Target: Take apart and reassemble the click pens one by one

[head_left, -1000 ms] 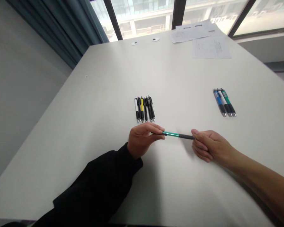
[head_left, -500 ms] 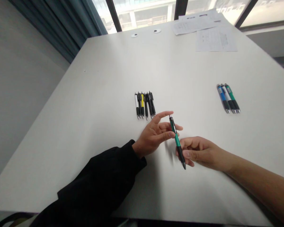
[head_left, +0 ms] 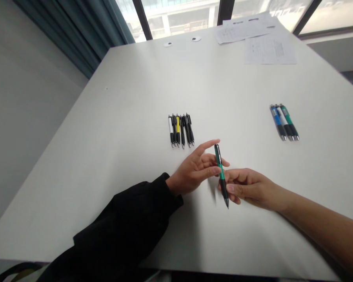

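A green-and-black retractable pen (head_left: 221, 175) stands nearly upright in the picture, its dark tip toward me, between my two hands. My right hand (head_left: 247, 188) curls its fingers around the pen's lower barrel. My left hand (head_left: 195, 169) has its fingers spread, with the fingertips beside or touching the barrel. Its index finger points away past the pen's top. A row of several black pens with one white and one yellow (head_left: 180, 130) lies just beyond my left hand, not touching it.
A group of blue, white and green pens (head_left: 284, 122) lies to the far right on the white table (head_left: 106, 156). Printed papers (head_left: 270, 49) lie at the far edge, near round white grommets (head_left: 195, 38). A teal curtain (head_left: 76, 35) and windows lie beyond. My left arm wears a black sleeve (head_left: 120, 223).
The pen has turned from lying crosswise between my hands to standing nearly upright. Both hands have shifted little over the last half second, and the table pens have not moved.
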Demonstrator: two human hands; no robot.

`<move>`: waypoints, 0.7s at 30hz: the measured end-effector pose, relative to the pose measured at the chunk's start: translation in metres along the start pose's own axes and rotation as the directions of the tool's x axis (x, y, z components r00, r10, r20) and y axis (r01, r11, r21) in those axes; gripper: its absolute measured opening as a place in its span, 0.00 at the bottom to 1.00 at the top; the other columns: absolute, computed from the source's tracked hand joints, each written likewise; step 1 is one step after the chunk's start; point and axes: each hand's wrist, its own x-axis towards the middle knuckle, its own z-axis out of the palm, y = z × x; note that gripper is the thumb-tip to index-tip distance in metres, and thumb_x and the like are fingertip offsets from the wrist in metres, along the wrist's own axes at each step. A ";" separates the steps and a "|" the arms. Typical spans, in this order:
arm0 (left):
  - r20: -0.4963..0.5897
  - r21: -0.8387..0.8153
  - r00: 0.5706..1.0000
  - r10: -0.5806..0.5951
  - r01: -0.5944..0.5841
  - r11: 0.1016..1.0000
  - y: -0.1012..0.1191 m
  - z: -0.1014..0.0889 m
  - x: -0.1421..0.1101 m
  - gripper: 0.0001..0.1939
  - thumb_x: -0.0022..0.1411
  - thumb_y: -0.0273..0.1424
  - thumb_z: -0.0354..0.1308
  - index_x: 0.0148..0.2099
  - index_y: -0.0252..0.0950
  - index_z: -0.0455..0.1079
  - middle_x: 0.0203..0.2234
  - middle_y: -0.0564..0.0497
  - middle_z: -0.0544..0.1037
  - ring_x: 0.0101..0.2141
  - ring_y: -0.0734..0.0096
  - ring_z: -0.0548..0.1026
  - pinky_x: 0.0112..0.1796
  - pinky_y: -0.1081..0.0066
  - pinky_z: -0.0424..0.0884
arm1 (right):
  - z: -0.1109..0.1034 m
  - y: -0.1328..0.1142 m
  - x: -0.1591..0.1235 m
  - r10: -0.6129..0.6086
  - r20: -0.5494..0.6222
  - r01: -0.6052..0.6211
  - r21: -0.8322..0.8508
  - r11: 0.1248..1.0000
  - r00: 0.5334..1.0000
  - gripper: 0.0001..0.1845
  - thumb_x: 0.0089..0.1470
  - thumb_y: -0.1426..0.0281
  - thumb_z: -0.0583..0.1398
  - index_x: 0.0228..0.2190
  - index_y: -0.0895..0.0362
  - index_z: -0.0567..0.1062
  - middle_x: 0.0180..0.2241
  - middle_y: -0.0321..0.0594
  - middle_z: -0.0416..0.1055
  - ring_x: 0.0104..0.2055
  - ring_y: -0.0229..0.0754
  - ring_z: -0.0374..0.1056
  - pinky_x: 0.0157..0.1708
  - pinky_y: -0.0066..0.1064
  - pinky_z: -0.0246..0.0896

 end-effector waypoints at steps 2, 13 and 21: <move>-0.011 0.000 1.000 0.004 -0.004 1.000 0.000 0.000 0.000 0.35 0.63 0.29 0.67 0.68 0.43 0.58 0.43 0.45 0.81 0.41 0.66 0.81 0.45 0.65 0.76 | 0.000 0.000 0.000 0.003 -0.001 -0.003 -0.001 1.000 1.000 0.18 0.57 0.57 0.68 0.30 0.60 0.74 0.24 0.34 0.68 0.25 0.33 0.61 0.27 0.28 0.57; -0.040 -0.043 0.999 -0.018 0.017 0.999 0.000 0.002 0.000 0.37 0.61 0.26 0.69 0.68 0.43 0.58 0.40 0.46 0.81 0.40 0.67 0.81 0.45 0.65 0.77 | -0.001 0.000 -0.002 -0.004 -0.001 0.004 -0.055 0.998 1.000 0.18 0.59 0.57 0.67 0.30 0.59 0.73 0.25 0.35 0.69 0.26 0.34 0.61 0.28 0.28 0.57; -0.256 0.020 0.967 0.004 0.001 1.000 -0.005 -0.002 0.003 0.42 0.58 0.28 0.71 0.69 0.39 0.54 0.36 0.49 0.81 0.41 0.66 0.81 0.45 0.65 0.76 | 0.010 -0.009 -0.010 -0.020 -0.145 -0.054 -0.487 0.872 0.989 0.22 0.65 0.53 0.58 0.26 0.56 0.68 0.20 0.32 0.65 0.20 0.34 0.58 0.22 0.29 0.52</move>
